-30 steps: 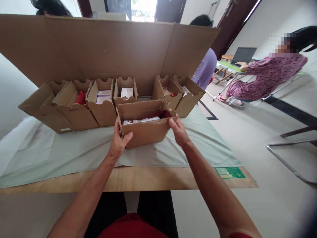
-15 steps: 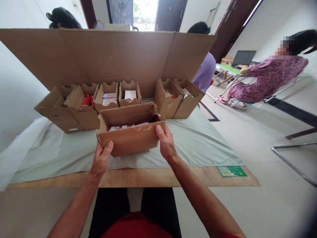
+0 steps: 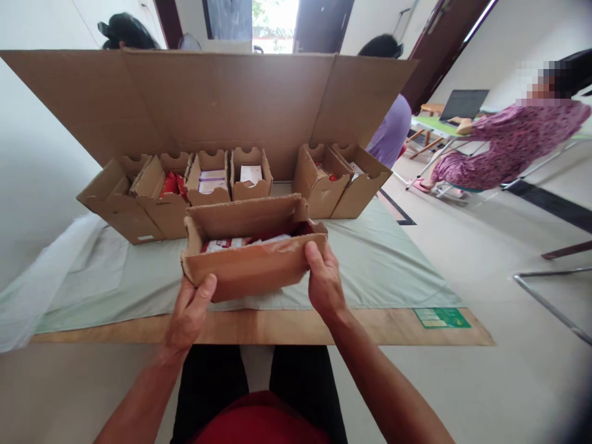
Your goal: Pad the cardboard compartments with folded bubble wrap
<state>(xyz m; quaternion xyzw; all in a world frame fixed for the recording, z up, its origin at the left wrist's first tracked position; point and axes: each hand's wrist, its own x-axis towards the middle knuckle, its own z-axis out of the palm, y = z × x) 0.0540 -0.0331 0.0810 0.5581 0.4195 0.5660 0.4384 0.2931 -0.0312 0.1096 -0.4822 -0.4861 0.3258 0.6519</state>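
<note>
A long open-topped cardboard box (image 3: 259, 265) is held above the table, tilted a little, its right end higher than its left. My left hand (image 3: 192, 308) grips its near left corner, thumb on the front wall. At the right end, my right hand (image 3: 326, 277) clasps it with the thumb over the front wall and the fingers mostly hidden. Inside lie packets (image 3: 226, 245) in white and red; their kind I cannot make out. Behind it stand several similar cardboard boxes, among them one with red packets (image 3: 174, 185) and one with a white carton (image 3: 251, 174).
A tall cardboard panel (image 3: 231, 105) rises behind the row of boxes. Pale green cloth (image 3: 383, 265) covers the table, with clear plastic sheeting (image 3: 55, 277) at left and a green card (image 3: 441, 317) at the front right edge. A person (image 3: 522, 142) sits at a laptop (image 3: 465, 106); others are beyond the panel.
The held box has come slightly nearer to me and to the right, with both hands still on it. The whole view has shifted a little.
</note>
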